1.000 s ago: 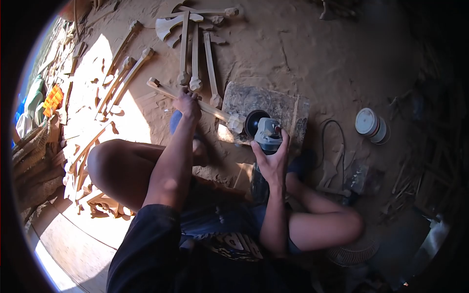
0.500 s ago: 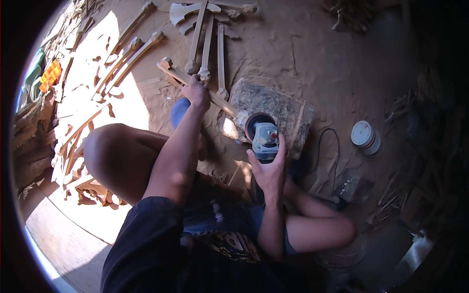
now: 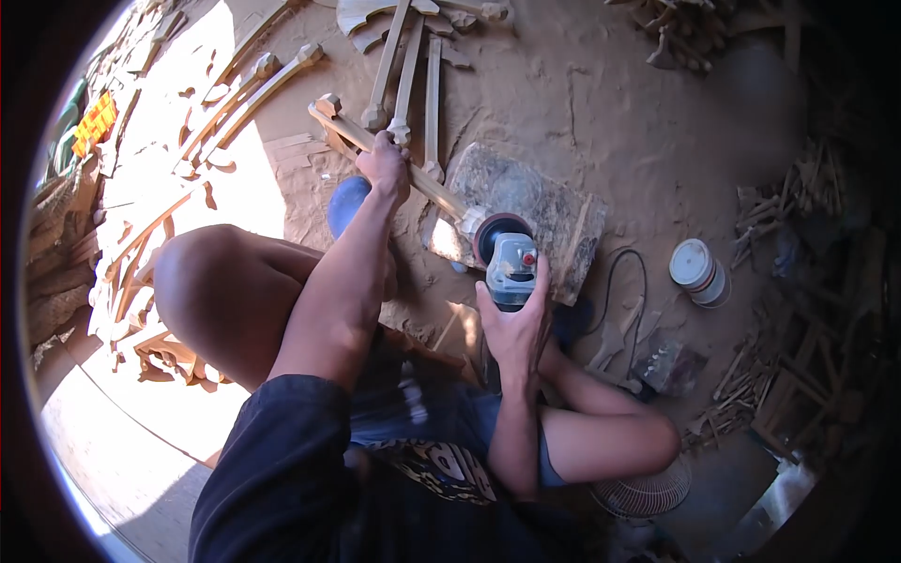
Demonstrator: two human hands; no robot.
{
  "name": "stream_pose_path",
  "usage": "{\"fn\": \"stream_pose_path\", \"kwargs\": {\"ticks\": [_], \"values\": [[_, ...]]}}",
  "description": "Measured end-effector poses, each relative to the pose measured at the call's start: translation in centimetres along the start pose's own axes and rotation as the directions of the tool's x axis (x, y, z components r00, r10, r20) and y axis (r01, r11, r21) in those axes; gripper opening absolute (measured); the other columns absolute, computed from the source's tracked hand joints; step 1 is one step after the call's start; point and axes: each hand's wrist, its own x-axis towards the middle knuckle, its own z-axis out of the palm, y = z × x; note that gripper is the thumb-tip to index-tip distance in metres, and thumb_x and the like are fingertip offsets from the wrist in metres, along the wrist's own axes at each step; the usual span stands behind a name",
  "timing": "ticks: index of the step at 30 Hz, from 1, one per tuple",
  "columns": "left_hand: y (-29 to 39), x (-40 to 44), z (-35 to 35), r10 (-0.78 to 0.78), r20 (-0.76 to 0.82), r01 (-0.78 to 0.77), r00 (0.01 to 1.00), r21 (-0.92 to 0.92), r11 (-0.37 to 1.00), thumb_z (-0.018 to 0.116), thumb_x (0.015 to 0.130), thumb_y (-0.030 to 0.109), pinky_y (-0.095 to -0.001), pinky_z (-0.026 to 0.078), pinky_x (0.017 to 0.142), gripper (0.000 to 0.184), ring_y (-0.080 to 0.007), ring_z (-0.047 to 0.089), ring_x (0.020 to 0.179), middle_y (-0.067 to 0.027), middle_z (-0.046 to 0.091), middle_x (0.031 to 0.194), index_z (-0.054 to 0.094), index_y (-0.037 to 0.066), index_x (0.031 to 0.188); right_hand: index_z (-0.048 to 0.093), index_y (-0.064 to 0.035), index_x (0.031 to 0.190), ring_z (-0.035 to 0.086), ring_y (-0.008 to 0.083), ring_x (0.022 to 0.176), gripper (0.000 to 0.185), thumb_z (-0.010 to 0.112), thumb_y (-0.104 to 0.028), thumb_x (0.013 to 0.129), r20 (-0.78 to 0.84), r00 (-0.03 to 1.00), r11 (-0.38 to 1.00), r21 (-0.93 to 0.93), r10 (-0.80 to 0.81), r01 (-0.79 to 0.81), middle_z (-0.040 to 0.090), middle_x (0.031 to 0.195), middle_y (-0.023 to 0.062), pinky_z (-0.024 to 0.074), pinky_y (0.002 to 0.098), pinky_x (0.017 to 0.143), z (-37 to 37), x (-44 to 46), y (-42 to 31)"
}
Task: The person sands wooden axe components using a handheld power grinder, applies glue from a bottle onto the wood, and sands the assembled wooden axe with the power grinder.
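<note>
My left hand [image 3: 386,169] is wrapped round a long pale wooden piece [image 3: 435,191] with a shaped knob at its far end. The near end of this piece lies over a worn wooden block [image 3: 535,192]. In my right hand [image 3: 514,333] is an angle grinder [image 3: 512,266], grey with a red button. Its dark round disc [image 3: 495,233] meets the near end of the wooden piece; the exact contact is partly hidden by the disc and the tool body.
More shaped wooden pieces [image 3: 383,70] lie ahead on the dirt floor, others [image 3: 249,103] in sun at the left. To the right are a white bucket [image 3: 693,265], a black cable [image 3: 644,281], a fan guard [image 3: 643,490] and stacked wood scraps [image 3: 751,394]. A blue round object [image 3: 348,204] sits by my left forearm.
The view has shifted slightly, and the left hand with the wooden piece appears a little to the right. Both hands keep their grip, and the disc stays at the wood's near end.
</note>
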Motion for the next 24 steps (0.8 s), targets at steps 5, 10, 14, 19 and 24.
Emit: {"fn": "stream_pose_path", "kwargs": {"ticks": [5,10,14,19,24], "values": [[0.2,-0.3,0.2,-0.033,0.001,0.033,0.999,0.001,0.999,0.063,0.090,0.012,-0.0353,0.046,0.045,0.015,-0.0161,0.047,0.046,-0.0042,0.047,0.062,0.055,-0.001,0.091,0.036,-0.0041,0.154,0.067,0.0482,0.110,0.094,0.085,-0.029,0.079,0.057,0.994,0.995,-0.042,0.096,-0.093,0.067,0.122,0.0318,0.0532,0.0523,0.092,-0.6,0.4,-0.8],[0.0,0.0,0.3,-0.011,-0.006,0.012,1.000,0.042,0.999,0.063,0.090,0.013,-0.0349,0.046,0.046,0.016,-0.0160,0.048,0.047,-0.0037,0.047,0.062,0.055,-0.001,0.092,0.037,-0.0075,0.155,0.067,0.0479,0.112,0.093,0.085,-0.029,0.079,0.077,0.984,0.985,-0.076,0.164,-0.158,0.068,0.122,0.0313,0.0531,0.0528,0.093,-0.7,0.4,-1.2],[-0.3,0.4,0.5,-0.024,-0.013,0.025,1.000,0.045,0.999,0.064,0.090,0.013,-0.0348,0.047,0.047,0.017,-0.0159,0.049,0.047,-0.0036,0.048,0.063,0.056,-0.001,0.092,0.036,-0.0078,0.155,0.068,0.0480,0.106,0.094,0.086,-0.029,0.078,0.015,0.988,0.981,-0.117,0.156,-0.153,0.068,0.122,0.0302,0.0537,0.0535,0.089,-0.7,-0.2,-0.2],[-0.8,0.6,0.8,0.037,0.067,-0.042,0.997,0.069,0.997,0.064,0.089,0.016,-0.0323,0.046,0.048,0.019,-0.0169,0.055,0.051,-0.0058,0.055,0.066,0.056,0.000,0.085,0.041,-0.0032,0.150,0.068,0.0397,0.113,0.090,0.089,-0.023,0.077,-0.123,0.976,0.981,0.097,0.182,-0.171,0.065,0.128,0.0255,0.0524,0.0476,0.096,-2.0,-0.7,1.1],[-1.8,-0.7,0.3,-0.200,0.418,0.271,0.886,-0.118,0.955,0.068,0.093,0.020,-0.0350,0.054,0.067,0.020,-0.0193,0.060,0.067,-0.0074,0.059,0.077,0.057,0.004,0.094,0.041,0.0025,0.148,0.060,0.0275,0.121,0.091,0.091,-0.023,0.077,-0.178,0.952,0.924,0.338,0.250,-0.180,0.059,0.133,0.0204,0.0469,0.0408,0.105,-2.7,-1.0,2.7]]}}
